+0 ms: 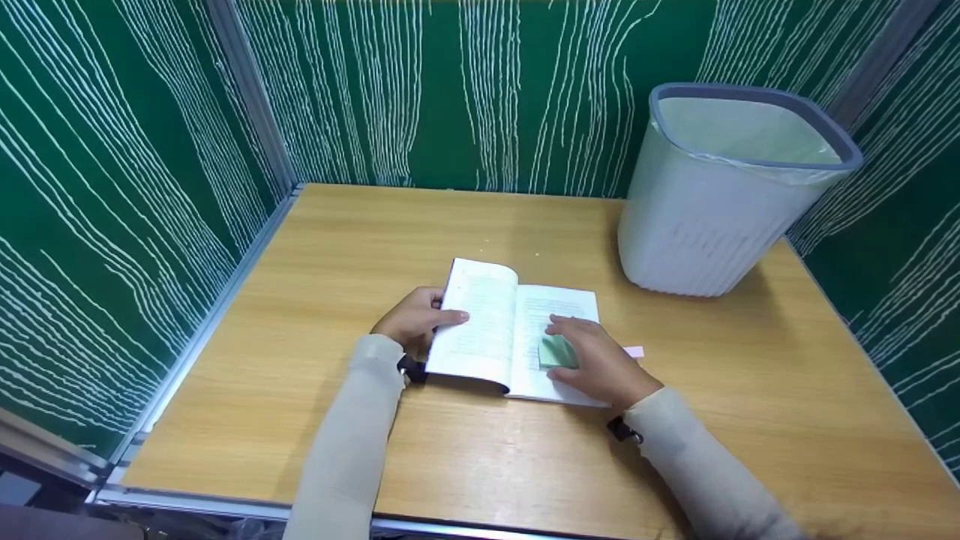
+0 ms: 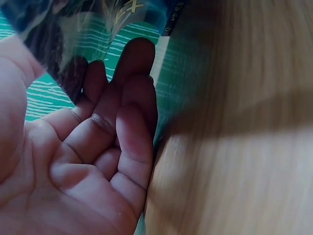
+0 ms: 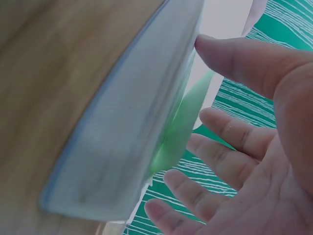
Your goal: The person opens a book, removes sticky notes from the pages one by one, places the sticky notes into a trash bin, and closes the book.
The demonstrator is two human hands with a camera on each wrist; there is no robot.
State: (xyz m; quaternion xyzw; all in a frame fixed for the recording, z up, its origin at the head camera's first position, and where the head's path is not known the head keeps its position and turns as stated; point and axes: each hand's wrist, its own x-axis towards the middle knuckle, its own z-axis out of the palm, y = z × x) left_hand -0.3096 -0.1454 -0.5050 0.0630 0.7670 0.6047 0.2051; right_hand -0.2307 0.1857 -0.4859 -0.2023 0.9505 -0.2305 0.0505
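An open book [image 1: 480, 330] lies on the table, its left half lifted and curving up from the spine. My left hand [image 1: 418, 319] grips the left edge, thumb across the page and fingers behind the dark, glossy cover [image 2: 58, 54]. Over the right-hand page, my right hand [image 1: 604, 364] has its fingers spread around a green sticky note [image 1: 555, 352]. In the right wrist view the note [image 3: 181, 129] slants up off the page, its free edge close to the loosely extended fingers, while the thumb tip rests at the page. A pink paper tab [image 1: 634, 352] sticks out past the book's right edge.
A white bin [image 1: 697, 217] with a grey rim and a liner stands at the back right of the wooden table [image 1: 360, 240]. Green panels with white wavy lines [image 1: 442, 97] enclose the back and sides. Tiny specks lie behind the book.
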